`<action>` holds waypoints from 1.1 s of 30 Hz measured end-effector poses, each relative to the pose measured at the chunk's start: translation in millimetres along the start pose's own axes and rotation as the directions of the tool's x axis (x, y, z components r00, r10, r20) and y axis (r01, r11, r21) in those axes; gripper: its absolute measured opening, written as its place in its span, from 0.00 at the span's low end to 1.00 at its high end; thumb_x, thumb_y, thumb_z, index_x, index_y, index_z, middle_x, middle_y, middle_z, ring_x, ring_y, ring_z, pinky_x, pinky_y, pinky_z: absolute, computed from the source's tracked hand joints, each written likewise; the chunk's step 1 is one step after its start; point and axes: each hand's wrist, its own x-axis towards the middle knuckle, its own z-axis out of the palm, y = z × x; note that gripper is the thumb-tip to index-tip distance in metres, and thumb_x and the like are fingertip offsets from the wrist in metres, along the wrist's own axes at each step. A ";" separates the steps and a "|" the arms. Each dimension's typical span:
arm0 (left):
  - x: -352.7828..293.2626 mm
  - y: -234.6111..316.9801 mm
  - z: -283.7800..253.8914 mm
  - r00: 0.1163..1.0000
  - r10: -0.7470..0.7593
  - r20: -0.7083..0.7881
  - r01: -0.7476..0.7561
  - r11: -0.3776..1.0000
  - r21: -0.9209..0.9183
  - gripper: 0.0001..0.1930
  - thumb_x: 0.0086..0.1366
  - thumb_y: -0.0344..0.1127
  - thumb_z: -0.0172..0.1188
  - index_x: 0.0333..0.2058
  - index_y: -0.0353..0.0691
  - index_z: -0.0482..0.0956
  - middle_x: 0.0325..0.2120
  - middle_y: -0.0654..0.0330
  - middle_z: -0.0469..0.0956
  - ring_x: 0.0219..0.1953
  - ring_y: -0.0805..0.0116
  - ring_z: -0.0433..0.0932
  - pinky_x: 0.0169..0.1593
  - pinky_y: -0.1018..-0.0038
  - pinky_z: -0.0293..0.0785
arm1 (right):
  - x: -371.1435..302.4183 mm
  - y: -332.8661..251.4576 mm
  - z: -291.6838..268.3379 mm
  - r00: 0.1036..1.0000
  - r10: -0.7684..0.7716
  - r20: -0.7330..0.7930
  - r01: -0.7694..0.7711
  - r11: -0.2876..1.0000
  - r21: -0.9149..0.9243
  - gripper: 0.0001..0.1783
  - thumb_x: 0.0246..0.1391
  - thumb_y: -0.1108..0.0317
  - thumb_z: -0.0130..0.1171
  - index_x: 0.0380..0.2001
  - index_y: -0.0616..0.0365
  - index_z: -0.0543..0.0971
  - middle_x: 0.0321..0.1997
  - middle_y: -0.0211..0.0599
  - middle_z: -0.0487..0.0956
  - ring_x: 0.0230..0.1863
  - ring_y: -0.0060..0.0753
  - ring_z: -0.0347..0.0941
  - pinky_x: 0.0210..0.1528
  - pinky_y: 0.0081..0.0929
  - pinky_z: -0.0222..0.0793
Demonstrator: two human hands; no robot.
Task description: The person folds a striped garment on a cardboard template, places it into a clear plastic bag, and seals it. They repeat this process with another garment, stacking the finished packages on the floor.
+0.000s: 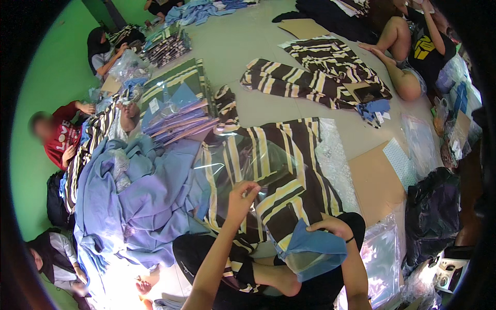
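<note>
My left hand [243, 199] pinches the edge of a clear plastic bag [235, 155], which spreads out over brown, yellow and white striped cloth [297, 137] on the floor. In my right hand [333, 227] is a folded striped garment [281, 204] with a blue cloth part [315, 253] at its near end. The thumb lies on top of the fold; the other fingers are mostly hidden beneath it. The folded garment is tilted above my crossed legs, its far end close to my left hand. Whether that end is inside the bag I cannot tell.
Blue-violet cloth [134, 191] heaps at the left, below a stack of bagged folded garments [175, 103]. More striped cloth [320, 77] lies farther off. On the right are a cardboard sheet [377, 181], a black plastic bag [431, 217] and clear bags [380, 253]. Several people sit around.
</note>
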 end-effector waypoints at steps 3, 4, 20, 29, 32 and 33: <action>-12.0 25.2 0.2 0.982 0.174 0.077 -0.182 0.978 0.104 0.05 0.50 0.30 0.57 0.25 0.36 0.74 0.23 0.58 0.73 0.29 0.62 0.70 0.36 0.72 0.64 | 7.1 -6.0 10.0 0.999 -0.036 0.006 0.036 0.981 -0.191 0.35 0.37 0.70 0.61 0.52 0.61 0.62 0.45 0.35 0.70 0.46 0.27 0.64 0.49 0.21 0.58; -16.8 33.0 -0.4 0.976 0.195 0.098 -0.205 0.972 0.113 0.05 0.50 0.31 0.57 0.25 0.37 0.75 0.24 0.59 0.73 0.30 0.62 0.70 0.37 0.71 0.63 | 7.1 -6.0 13.3 0.999 -0.039 0.015 0.041 0.991 -0.131 0.35 0.37 0.70 0.61 0.51 0.61 0.62 0.45 0.35 0.70 0.46 0.27 0.64 0.49 0.21 0.58; -67.0 36.4 -21.1 0.935 0.353 0.039 -0.347 0.884 0.312 0.08 0.49 0.36 0.58 0.28 0.41 0.78 0.33 0.58 0.75 0.42 0.56 0.70 0.45 0.66 0.65 | -25.3 51.3 35.2 0.986 -0.155 -0.057 0.162 0.976 0.143 0.29 0.39 0.73 0.57 0.49 0.60 0.64 0.42 0.34 0.70 0.44 0.28 0.66 0.48 0.23 0.59; -92.5 63.6 -20.2 0.933 0.358 0.037 -0.360 0.925 0.125 0.07 0.52 0.32 0.56 0.29 0.36 0.77 0.33 0.57 0.76 0.40 0.60 0.72 0.46 0.70 0.64 | -18.0 43.1 58.5 0.979 -0.206 0.001 0.206 0.978 -0.020 0.31 0.39 0.71 0.59 0.50 0.62 0.63 0.43 0.37 0.70 0.44 0.28 0.66 0.47 0.24 0.60; -93.8 72.6 -22.6 0.941 0.336 -0.036 -0.328 0.933 0.150 0.06 0.52 0.31 0.56 0.29 0.36 0.77 0.32 0.57 0.76 0.40 0.59 0.71 0.46 0.68 0.64 | -14.3 39.8 63.7 0.980 -0.192 0.045 0.195 0.976 -0.092 0.33 0.38 0.70 0.60 0.50 0.62 0.62 0.44 0.37 0.70 0.45 0.29 0.65 0.48 0.24 0.58; -93.8 73.9 -23.8 0.925 0.373 -0.067 -0.353 0.912 0.209 0.06 0.52 0.31 0.56 0.29 0.36 0.77 0.32 0.58 0.76 0.40 0.59 0.71 0.46 0.68 0.64 | -13.7 38.4 64.0 0.983 -0.185 0.002 0.184 0.976 -0.112 0.33 0.38 0.70 0.61 0.50 0.62 0.62 0.44 0.37 0.70 0.45 0.30 0.65 0.49 0.23 0.58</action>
